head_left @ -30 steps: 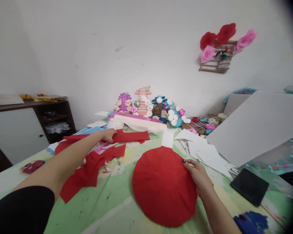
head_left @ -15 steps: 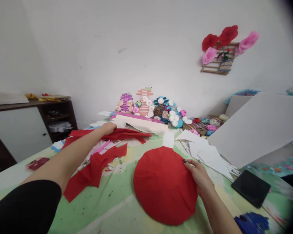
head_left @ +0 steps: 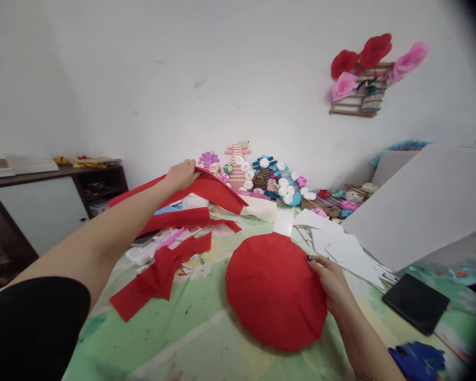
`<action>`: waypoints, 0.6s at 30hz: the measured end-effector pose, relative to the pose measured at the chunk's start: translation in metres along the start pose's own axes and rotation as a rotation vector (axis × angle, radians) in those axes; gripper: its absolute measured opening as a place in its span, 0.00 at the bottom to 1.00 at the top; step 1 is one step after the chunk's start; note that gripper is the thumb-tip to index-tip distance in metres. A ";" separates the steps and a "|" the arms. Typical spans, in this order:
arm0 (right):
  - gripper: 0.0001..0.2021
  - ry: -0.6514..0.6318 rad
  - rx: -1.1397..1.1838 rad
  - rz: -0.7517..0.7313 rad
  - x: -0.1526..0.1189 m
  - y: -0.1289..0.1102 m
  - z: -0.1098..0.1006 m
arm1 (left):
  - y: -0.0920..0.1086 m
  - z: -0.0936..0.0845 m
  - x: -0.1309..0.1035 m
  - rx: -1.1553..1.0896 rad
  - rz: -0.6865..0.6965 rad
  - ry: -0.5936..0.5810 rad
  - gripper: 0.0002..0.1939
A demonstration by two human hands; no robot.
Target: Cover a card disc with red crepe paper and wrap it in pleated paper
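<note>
On the green table cover (head_left: 190, 344), front and centre: one red disc (head_left: 275, 291), landmark for this list. Whether it lies wholly flat cannot be told.

Right of the disc, low: one crumpled blue item (head_left: 418, 360).

At the disc's right rim: right hand (head_left: 331, 283), grasping the edge, thumb on the upper face, other fingers mostly hidden; the grip presumably steadies the disc while the other arm reaches away.

Right of the disc: one black slab (head_left: 415, 303).

Left of the disc: one ragged red offcut (head_left: 158, 275), apparently left out of the working space.

At the disc's far edge: one white tab (head_left: 283, 223); just beyond, to the right, loose white card (head_left: 343, 248).

Beyond the disc, far left: one red strip (head_left: 178, 218); above it, left hand (head_left: 182, 175), closed on the upper edge of a red sheet (head_left: 218, 190), seemingly raised to clear the scraps.

Farthest beyond the disc: flower-trimmed ornaments (head_left: 238, 177) against the wall.

Changes from half a second ago: sheet and left hand higher, the strip beneath newly exposed; right-hand grip on the disc unaltered.
</note>
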State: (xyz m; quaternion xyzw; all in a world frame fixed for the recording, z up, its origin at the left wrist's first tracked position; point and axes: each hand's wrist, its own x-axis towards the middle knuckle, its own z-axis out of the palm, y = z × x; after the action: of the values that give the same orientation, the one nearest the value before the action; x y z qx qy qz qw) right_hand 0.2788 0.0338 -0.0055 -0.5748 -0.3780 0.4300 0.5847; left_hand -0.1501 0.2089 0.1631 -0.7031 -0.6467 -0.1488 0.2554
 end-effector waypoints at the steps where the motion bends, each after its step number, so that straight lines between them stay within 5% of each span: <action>1: 0.12 -0.002 0.036 0.027 0.000 -0.001 0.000 | 0.004 -0.008 0.004 -0.005 0.009 0.000 0.27; 11: 0.08 0.122 0.407 0.023 -0.005 -0.019 0.000 | 0.083 -0.100 0.041 -0.352 -0.070 -0.086 0.29; 14: 0.09 0.135 0.587 -0.030 -0.008 -0.026 -0.001 | 0.112 -0.127 0.039 -0.726 -0.163 -0.126 0.27; 18: 0.08 0.135 0.724 -0.230 -0.012 -0.032 -0.006 | 0.143 -0.134 0.023 -1.361 -0.188 -0.391 0.19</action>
State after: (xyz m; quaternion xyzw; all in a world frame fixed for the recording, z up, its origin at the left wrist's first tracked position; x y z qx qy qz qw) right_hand 0.2824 0.0212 0.0265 -0.3120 -0.2242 0.4286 0.8177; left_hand 0.0098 0.1497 0.2622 -0.6617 -0.5022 -0.4120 -0.3745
